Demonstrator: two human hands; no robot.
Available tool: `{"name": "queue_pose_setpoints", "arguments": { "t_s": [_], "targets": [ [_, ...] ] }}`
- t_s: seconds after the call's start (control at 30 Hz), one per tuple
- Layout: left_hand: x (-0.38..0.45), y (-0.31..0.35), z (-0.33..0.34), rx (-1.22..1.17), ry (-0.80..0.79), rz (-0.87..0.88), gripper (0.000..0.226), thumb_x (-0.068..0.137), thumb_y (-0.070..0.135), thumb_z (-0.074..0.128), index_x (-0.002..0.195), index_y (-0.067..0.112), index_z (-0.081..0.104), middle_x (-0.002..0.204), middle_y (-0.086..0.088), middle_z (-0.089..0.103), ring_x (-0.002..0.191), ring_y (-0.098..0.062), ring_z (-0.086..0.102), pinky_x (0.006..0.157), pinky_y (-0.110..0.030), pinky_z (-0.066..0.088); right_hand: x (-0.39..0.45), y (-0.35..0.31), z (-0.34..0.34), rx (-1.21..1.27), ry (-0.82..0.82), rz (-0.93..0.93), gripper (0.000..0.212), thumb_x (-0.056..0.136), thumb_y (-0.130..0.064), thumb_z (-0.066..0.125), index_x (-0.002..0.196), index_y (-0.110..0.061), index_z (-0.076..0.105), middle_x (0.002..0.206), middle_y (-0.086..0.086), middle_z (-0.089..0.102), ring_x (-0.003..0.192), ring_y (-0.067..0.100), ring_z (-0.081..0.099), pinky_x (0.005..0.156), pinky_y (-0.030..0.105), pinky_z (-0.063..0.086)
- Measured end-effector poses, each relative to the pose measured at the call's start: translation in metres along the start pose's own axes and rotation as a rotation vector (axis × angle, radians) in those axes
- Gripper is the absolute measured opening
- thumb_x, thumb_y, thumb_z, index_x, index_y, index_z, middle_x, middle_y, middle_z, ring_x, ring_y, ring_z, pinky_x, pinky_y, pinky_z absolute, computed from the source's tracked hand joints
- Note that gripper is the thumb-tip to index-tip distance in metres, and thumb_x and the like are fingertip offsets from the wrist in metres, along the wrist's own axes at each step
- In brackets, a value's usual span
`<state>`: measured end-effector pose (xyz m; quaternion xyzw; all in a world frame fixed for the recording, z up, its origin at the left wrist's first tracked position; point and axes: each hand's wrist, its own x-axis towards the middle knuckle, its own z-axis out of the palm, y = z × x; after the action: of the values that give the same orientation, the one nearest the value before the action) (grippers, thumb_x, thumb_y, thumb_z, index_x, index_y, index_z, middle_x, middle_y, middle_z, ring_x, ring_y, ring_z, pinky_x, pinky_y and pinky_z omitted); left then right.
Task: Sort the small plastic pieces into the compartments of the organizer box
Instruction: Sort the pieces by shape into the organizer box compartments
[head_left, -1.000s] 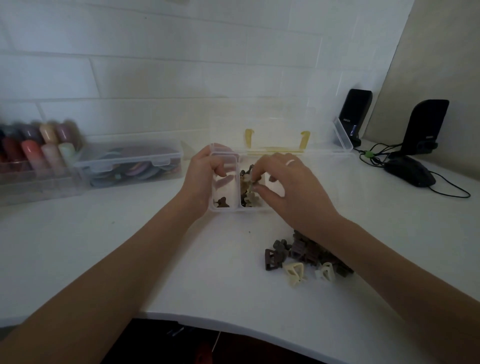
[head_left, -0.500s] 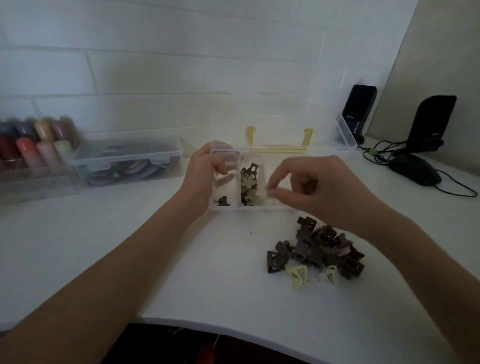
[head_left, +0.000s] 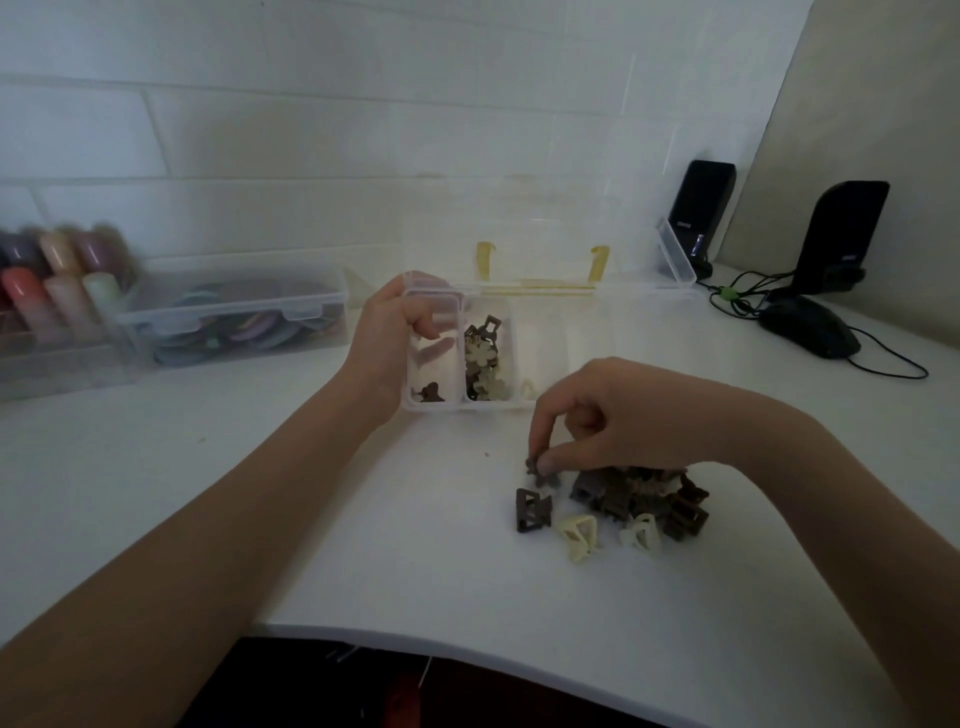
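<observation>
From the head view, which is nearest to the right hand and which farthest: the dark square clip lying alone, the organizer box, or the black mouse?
From the right hand:
1. Dark square clip, just below the fingertips, beside the pile.
2. Organizer box, behind the hand, held by the left hand.
3. Black mouse, far right corner.

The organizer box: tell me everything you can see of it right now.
The organizer box is clear plastic, lying flat on the white table, its lid open and tilted back toward the wall. Dividers split it into compartments: the leftmost holds one dark brown piece, the next a mix of brown and cream pieces, the third a cream piece at its front. The rest is too washed out to judge. The left hand grips its left end.
</observation>
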<state>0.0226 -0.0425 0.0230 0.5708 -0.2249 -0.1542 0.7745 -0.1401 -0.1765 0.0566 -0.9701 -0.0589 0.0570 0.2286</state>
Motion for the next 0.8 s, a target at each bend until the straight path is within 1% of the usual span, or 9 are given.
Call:
{"name": "queue_pose_setpoints", "arguments": {
  "t_s": [0.13,0.23,0.33,0.43,0.5,0.57,0.6,0.67,0.8],
  "targets": [
    [-0.001,0.001,0.0,0.015,0.001,0.01,0.04,0.041,0.001,0.038,0.075,0.015,0.055,0.078,-0.002,0.065,0.084,-0.025,0.059,0.084,-0.04,0.047,0.003,0.003,-0.003,0.275,0.142,-0.033,0.012,0.082,-0.027,0.068,0.083,-0.015,0.071,0.042,-0.004,0.046,0.04,0.01,0.037,0.044,0.011,0.031],
    [-0.002,0.001,0.001,0.018,0.0,0.009,0.04,0.04,0.001,0.038,0.073,0.016,0.055,0.078,-0.002,0.064,0.084,-0.025,0.059,0.084,-0.04,0.046,0.005,0.01,-0.003,0.41,0.186,0.007,0.024,0.075,-0.035,0.069,0.081,-0.011,0.07,0.044,-0.002,0.048,0.044,0.017,0.035,0.04,0.016,0.029],
    [-0.001,0.0,0.0,0.011,-0.002,0.003,0.039,0.041,0.0,0.038,0.073,0.016,0.055,0.07,0.001,0.067,0.082,-0.024,0.06,0.085,-0.041,0.046,0.005,0.011,-0.003,0.533,0.248,0.012,0.028,0.072,-0.037,0.068,0.079,-0.01,0.069,0.046,0.003,0.048,0.041,0.015,0.031,0.037,0.016,0.026],
    [-0.001,0.0,-0.001,0.008,-0.003,0.009,0.038,0.043,0.0,0.039,0.074,0.016,0.055,0.069,0.002,0.067,0.082,-0.024,0.06,0.087,-0.042,0.046,0.008,0.007,-0.002,0.545,0.507,-0.068,0.014,0.075,-0.026,0.073,0.079,-0.013,0.069,0.056,0.009,0.058,0.043,0.013,0.041,0.041,0.015,0.033],
    [-0.002,0.0,0.001,0.0,-0.008,0.013,0.038,0.043,0.0,0.039,0.073,0.015,0.055,0.071,0.001,0.066,0.082,-0.024,0.059,0.084,-0.04,0.046,0.014,0.004,0.006,0.504,0.654,-0.133,0.011,0.074,-0.02,0.076,0.077,-0.013,0.068,0.064,0.011,0.063,0.052,0.017,0.046,0.05,0.022,0.039],
    [-0.004,-0.001,0.003,-0.011,-0.014,0.012,0.037,0.043,0.001,0.038,0.074,0.015,0.054,0.075,-0.001,0.065,0.082,-0.023,0.059,0.08,-0.037,0.046,0.022,0.002,0.02,0.357,0.713,-0.135,0.013,0.073,-0.019,0.078,0.074,-0.015,0.065,0.061,-0.002,0.058,0.052,0.01,0.043,0.055,0.026,0.038],
    [-0.004,-0.002,0.005,-0.017,-0.017,0.013,0.037,0.043,0.001,0.038,0.073,0.015,0.054,0.076,-0.002,0.064,0.082,-0.023,0.059,0.078,-0.036,0.046,0.026,0.002,0.026,0.238,0.728,-0.111,0.013,0.074,-0.021,0.077,0.073,-0.017,0.065,0.059,-0.008,0.054,0.05,0.004,0.04,0.055,0.025,0.036],
    [-0.005,-0.002,0.006,-0.021,-0.021,0.013,0.037,0.042,0.002,0.038,0.072,0.016,0.054,0.076,-0.001,0.065,0.082,-0.024,0.058,0.078,-0.036,0.045,0.031,0.001,0.033,-0.001,0.733,-0.051,0.014,0.077,-0.029,0.073,0.074,-0.019,0.064,0.06,-0.008,0.05,0.055,0.001,0.043,0.053,0.024,0.031],
    [-0.004,-0.002,0.006,-0.029,-0.016,0.014,0.038,0.042,0.002,0.038,0.073,0.017,0.054,0.079,-0.003,0.064,0.087,-0.027,0.058,0.083,-0.039,0.044,0.029,-0.002,0.032,-0.292,0.835,-0.088,0.012,0.081,-0.031,0.069,0.077,-0.021,0.064,0.066,-0.011,0.042,0.057,0.005,0.037,0.047,0.021,0.03]
  ]
}}
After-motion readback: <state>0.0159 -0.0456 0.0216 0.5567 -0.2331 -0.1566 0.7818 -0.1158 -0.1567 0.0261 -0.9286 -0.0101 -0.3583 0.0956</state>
